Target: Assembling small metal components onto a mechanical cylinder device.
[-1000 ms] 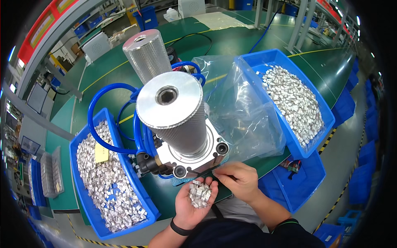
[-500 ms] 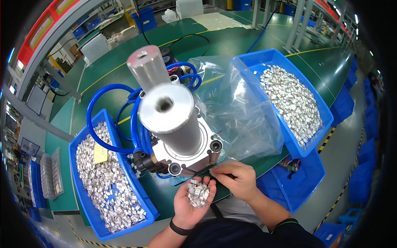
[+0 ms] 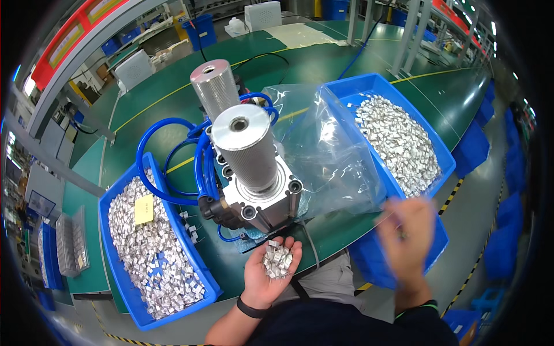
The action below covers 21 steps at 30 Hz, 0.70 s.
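My left hand [image 3: 262,282] is cupped palm up around a heap of small white block-shaped parts with thin wire leads [image 3: 277,259], just in front of the machine. My right hand [image 3: 407,236] hangs over the near end of the right blue bin, smeared by motion. Whether its fingers hold anything is unclear. The machine [image 3: 259,196] has a metal base with two upright silver cylinders and looped blue hoses [image 3: 151,135]. A few similar parts [image 3: 190,228] lie on the table beside the left bin.
At the left, a blue bin [image 3: 214,291] holds many white parts and a yellow note [image 3: 144,209]. Another filled blue bin [image 3: 447,164] stands at the right. A clear plastic bag [image 3: 340,179] lies between it and the machine. Below the table's right edge is a lower blue bin [image 3: 375,259].
My right hand has swung right, away from the machine's front edge, to the near end of the right bin. My left hand still cradles the white parts. The view has shifted slightly.
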Available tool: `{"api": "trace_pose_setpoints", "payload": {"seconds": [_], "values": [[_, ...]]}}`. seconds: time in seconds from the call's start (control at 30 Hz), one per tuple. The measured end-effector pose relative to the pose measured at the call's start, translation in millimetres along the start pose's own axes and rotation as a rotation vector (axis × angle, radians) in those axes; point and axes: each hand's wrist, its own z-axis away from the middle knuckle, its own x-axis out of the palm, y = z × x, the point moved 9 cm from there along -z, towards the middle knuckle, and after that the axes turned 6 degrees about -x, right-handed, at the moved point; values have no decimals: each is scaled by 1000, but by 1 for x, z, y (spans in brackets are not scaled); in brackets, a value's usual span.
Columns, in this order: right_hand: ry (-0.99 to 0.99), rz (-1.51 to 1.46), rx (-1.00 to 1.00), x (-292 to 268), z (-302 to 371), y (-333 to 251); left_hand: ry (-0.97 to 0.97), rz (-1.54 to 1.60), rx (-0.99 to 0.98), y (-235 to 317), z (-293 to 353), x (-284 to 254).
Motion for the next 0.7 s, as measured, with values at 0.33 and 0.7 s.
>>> {"api": "trace_pose_setpoints", "payload": {"seconds": [0.33, 0.7], "values": [[-347, -516, -92, 133, 24, -64, 103, -254, -81, -10, 0, -4], [-313, -1079, 246, 138, 45, -25, -54, -101, -49, -8, 2, 5]]}}
